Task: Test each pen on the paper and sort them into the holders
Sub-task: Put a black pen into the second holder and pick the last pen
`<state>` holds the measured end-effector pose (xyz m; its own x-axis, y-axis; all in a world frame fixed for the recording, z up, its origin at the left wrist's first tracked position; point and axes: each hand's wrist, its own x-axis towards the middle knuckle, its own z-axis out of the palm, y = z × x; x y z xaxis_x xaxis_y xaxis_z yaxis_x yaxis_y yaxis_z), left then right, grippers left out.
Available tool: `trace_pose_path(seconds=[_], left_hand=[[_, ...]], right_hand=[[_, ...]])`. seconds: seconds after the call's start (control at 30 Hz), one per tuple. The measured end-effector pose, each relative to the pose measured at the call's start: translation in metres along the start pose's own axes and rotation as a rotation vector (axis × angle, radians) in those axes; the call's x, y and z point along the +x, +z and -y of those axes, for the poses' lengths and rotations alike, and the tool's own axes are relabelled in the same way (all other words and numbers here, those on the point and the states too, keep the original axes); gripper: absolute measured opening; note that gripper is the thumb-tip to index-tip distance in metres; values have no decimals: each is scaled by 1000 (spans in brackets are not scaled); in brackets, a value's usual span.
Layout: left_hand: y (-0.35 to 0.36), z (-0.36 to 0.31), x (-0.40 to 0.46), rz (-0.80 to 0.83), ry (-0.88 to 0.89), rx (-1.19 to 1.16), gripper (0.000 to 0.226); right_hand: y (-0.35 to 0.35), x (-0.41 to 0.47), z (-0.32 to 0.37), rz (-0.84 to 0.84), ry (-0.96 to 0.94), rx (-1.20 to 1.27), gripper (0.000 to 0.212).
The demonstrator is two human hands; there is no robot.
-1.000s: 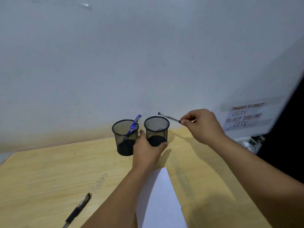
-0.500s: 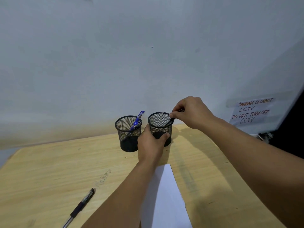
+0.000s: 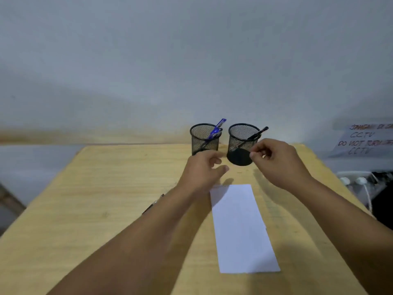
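The last black pen [image 3: 152, 206] lay slantwise near-left, mostly hidden under the left forearm, nearer the loosely curled, empty left hand [image 3: 202, 169] than the empty right hand [image 3: 276, 160].

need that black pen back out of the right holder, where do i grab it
Pinch the black pen by its free upper end, which sticks out over the right holder rim leaning right. Come from above and the right with the right hand; mesh blocks the lower barrel.
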<state>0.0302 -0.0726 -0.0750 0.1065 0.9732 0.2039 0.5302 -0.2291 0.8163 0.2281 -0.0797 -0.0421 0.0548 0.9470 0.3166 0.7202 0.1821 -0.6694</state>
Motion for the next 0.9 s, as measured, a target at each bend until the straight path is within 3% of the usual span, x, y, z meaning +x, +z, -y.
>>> trace_pose_path(seconds=[0.17, 0.37, 0.57, 0.73, 0.9], left_hand=[[-64, 32, -22, 303, -16, 187, 36], [-123, 58, -35, 348, -26, 358, 42], [-142, 79, -37, 517, 50, 463, 64], [-142, 82, -39, 624, 153, 580, 51], [-141, 87, -42, 560, 188, 542, 35]], right_hand=[[42, -35, 21, 166, -14, 78, 13], [91, -71, 55, 368, -57, 93, 22], [122, -106, 96, 589, -239, 38, 26], [140, -115, 116, 588, -383, -13, 32], [145, -118, 116, 557, -462, -117, 29]])
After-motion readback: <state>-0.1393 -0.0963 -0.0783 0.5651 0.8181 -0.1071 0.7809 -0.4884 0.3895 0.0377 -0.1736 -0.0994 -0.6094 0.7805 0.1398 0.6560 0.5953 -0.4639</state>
